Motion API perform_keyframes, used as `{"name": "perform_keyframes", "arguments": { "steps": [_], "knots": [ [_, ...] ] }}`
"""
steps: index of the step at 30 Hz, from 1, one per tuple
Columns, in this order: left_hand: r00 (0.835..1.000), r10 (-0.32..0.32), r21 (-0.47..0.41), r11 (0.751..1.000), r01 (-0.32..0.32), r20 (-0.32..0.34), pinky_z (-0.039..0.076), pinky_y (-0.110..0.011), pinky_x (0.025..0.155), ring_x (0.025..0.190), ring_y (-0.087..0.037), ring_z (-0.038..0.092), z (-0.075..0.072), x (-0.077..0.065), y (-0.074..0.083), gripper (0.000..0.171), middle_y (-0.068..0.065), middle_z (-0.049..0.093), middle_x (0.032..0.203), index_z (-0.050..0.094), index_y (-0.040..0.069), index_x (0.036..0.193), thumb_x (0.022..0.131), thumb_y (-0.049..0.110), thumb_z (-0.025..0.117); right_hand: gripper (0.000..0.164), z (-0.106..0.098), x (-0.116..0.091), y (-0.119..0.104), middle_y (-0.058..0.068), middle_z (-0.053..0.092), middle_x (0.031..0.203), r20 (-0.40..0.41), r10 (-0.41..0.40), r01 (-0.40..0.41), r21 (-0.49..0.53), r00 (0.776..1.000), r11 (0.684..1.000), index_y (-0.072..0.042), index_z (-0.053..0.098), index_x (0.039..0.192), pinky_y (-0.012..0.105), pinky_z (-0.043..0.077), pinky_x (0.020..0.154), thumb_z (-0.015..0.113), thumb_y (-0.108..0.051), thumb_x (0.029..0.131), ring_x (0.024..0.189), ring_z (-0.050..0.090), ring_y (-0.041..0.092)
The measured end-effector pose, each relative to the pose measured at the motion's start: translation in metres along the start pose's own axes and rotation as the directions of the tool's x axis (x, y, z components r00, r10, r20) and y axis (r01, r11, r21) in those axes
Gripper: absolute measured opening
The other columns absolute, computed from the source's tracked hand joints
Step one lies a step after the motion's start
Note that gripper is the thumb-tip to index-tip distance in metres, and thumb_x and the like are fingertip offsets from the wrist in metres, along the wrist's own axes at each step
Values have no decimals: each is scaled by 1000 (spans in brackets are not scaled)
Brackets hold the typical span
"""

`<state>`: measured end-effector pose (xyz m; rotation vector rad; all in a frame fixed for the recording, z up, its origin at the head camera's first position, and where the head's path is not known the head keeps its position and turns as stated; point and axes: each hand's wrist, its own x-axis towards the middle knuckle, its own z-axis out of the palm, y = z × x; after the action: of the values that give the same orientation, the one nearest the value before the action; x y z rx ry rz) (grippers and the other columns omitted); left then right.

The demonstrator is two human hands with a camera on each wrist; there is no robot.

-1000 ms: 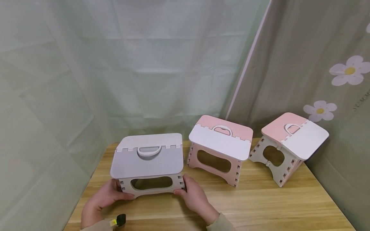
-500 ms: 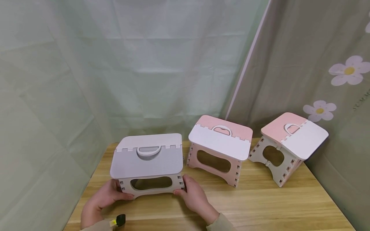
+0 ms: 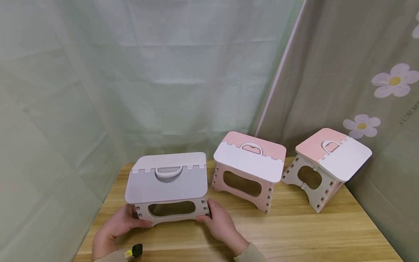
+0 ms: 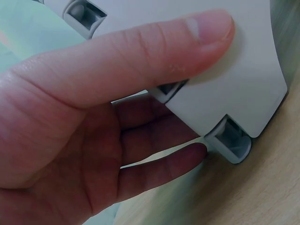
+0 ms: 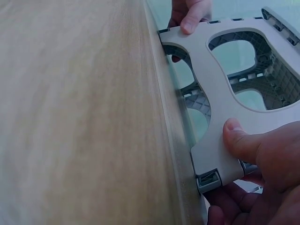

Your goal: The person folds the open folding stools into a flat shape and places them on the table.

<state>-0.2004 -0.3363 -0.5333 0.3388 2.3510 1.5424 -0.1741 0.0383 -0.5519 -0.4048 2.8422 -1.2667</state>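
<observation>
A grey and white folding step stool (image 3: 170, 187) stands unfolded at the left of the wooden table, its carry handle lying flat in the top. My left hand (image 3: 121, 221) grips the near leg panel at its lower left corner. In the left wrist view the thumb (image 4: 164, 51) presses the panel's front face, with fingers curled behind its edge. At the lower right corner my right hand (image 3: 222, 222) holds the same panel. The right wrist view has that thumb (image 5: 246, 143) on the front and the fingers partly hidden behind.
A pink and white folding stool (image 3: 248, 160) stands right of the grey one, close to it. Farther right, another pink and white stool (image 3: 334, 156) is turned at an angle. Curtains (image 3: 183, 72) hang behind the wooden table (image 3: 294, 233) and on both sides.
</observation>
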Motion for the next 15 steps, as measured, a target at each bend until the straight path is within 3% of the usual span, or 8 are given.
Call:
{"name": "perform_keyframes", "arguments": {
  "steps": [15],
  "knots": [
    [1000, 21, 15, 1000, -21, 6, 54, -26, 89, 109, -21, 68, 2, -1, 5, 66, -21, 71, 128, 57, -7, 135, 83, 10, 94, 45, 0, 1, 1, -6, 66, 104, -5, -15, 15, -5, 1000, 1000, -14, 63, 120, 37, 51, 77, 82, -44, 93, 93, 62, 12]
  ]
}}
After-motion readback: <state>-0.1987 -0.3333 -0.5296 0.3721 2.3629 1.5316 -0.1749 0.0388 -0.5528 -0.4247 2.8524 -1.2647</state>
